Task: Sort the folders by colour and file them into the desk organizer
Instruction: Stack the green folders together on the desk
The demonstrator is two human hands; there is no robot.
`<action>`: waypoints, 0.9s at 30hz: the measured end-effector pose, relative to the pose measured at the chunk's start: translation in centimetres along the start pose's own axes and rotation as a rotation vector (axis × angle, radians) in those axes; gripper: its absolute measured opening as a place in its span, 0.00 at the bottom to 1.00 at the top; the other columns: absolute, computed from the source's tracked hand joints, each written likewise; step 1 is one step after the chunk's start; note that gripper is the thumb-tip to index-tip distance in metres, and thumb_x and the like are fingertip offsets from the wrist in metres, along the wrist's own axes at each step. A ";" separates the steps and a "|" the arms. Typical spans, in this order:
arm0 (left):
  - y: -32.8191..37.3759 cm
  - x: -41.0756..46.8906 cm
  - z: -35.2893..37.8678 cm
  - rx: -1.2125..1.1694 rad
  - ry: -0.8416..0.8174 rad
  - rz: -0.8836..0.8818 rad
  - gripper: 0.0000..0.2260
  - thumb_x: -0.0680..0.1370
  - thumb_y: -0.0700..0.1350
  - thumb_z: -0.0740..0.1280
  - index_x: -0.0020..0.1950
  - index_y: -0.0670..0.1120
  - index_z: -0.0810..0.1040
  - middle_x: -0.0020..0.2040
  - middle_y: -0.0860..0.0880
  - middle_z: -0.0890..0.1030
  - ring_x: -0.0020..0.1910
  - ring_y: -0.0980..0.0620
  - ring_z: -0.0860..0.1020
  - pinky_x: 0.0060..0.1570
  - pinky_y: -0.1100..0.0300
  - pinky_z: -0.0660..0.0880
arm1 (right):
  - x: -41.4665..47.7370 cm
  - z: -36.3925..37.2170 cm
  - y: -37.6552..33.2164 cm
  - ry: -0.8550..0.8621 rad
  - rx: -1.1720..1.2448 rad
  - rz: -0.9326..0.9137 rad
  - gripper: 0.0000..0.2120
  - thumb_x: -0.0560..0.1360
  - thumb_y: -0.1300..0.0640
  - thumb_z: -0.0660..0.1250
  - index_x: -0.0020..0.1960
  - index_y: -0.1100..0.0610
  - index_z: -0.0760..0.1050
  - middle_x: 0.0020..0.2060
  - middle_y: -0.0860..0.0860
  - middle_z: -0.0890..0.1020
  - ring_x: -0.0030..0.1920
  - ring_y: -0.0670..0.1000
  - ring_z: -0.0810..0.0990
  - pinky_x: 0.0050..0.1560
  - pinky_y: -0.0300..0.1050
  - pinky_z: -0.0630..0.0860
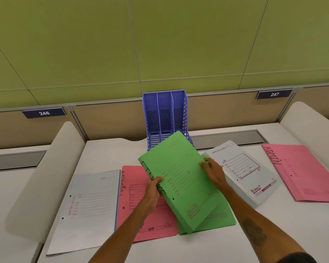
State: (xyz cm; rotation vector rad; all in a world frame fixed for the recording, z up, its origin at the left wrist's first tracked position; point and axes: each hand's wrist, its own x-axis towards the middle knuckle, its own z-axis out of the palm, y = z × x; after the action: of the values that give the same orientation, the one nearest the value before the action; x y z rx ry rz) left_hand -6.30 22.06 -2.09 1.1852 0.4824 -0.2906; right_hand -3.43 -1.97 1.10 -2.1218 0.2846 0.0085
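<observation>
I read left hand (153, 188) pinching the green folder (180, 168) at its left edge, right hand (214, 172) curled round its right edge — folder overlaps the organizer (165, 114).

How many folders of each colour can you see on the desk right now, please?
Green: 2, the held green card folder and the flat green card folder beneath it.
Pink: 2, the middle pink card folder and the right pink card folder.
White: 2, the left white card folder and the right white card folder, perhaps stacked on more.
Total: 6.
</observation>
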 end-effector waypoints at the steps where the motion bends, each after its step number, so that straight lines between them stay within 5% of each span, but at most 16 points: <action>1: -0.1 0.0 0.3 0.012 0.000 -0.011 0.08 0.79 0.36 0.63 0.56 0.38 0.77 0.49 0.41 0.82 0.47 0.43 0.80 0.53 0.44 0.77 | -0.4 -0.2 0.6 0.008 0.019 0.002 0.19 0.82 0.51 0.62 0.69 0.58 0.73 0.65 0.57 0.78 0.60 0.56 0.78 0.64 0.50 0.72; 7: -1.3 0.1 2.5 0.063 0.000 -0.072 0.17 0.79 0.34 0.64 0.67 0.35 0.69 0.63 0.36 0.78 0.56 0.39 0.78 0.63 0.40 0.74 | -3.4 -1.8 5.7 0.073 0.232 0.150 0.19 0.80 0.54 0.66 0.69 0.57 0.73 0.62 0.59 0.80 0.49 0.55 0.82 0.60 0.53 0.78; 16: -3.5 0.2 5.2 0.254 -0.001 -0.100 0.13 0.80 0.37 0.63 0.64 0.37 0.70 0.58 0.39 0.80 0.52 0.43 0.80 0.58 0.44 0.79 | -5.6 -2.9 10.7 0.158 0.247 0.310 0.17 0.80 0.56 0.66 0.67 0.58 0.75 0.56 0.59 0.83 0.44 0.53 0.81 0.52 0.46 0.76; 20: -3.6 0.7 6.0 0.340 0.000 -0.061 0.12 0.80 0.40 0.63 0.63 0.39 0.74 0.51 0.47 0.82 0.47 0.49 0.80 0.48 0.53 0.78 | -5.0 -3.0 11.0 0.185 0.232 0.311 0.15 0.80 0.58 0.65 0.66 0.60 0.74 0.55 0.60 0.83 0.48 0.58 0.83 0.52 0.51 0.79; 23: -3.4 1.3 6.5 0.402 0.019 -0.027 0.16 0.79 0.40 0.64 0.67 0.43 0.71 0.49 0.52 0.79 0.48 0.51 0.78 0.56 0.53 0.75 | -4.4 -3.0 10.8 0.159 0.215 0.314 0.15 0.80 0.60 0.65 0.66 0.60 0.74 0.54 0.61 0.83 0.50 0.61 0.84 0.56 0.57 0.80; 27: -3.6 2.2 6.2 0.466 0.037 -0.014 0.12 0.79 0.39 0.64 0.62 0.41 0.75 0.55 0.46 0.82 0.50 0.48 0.81 0.56 0.51 0.78 | -3.3 -2.7 10.6 0.122 0.106 0.300 0.18 0.80 0.63 0.64 0.69 0.61 0.73 0.62 0.61 0.76 0.59 0.60 0.78 0.62 0.56 0.76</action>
State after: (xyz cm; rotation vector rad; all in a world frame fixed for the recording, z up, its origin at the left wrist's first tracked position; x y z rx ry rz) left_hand -4.76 15.04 -4.26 1.6424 0.4685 -0.4080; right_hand -9.06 -9.01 -5.84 -1.9606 0.6604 0.0386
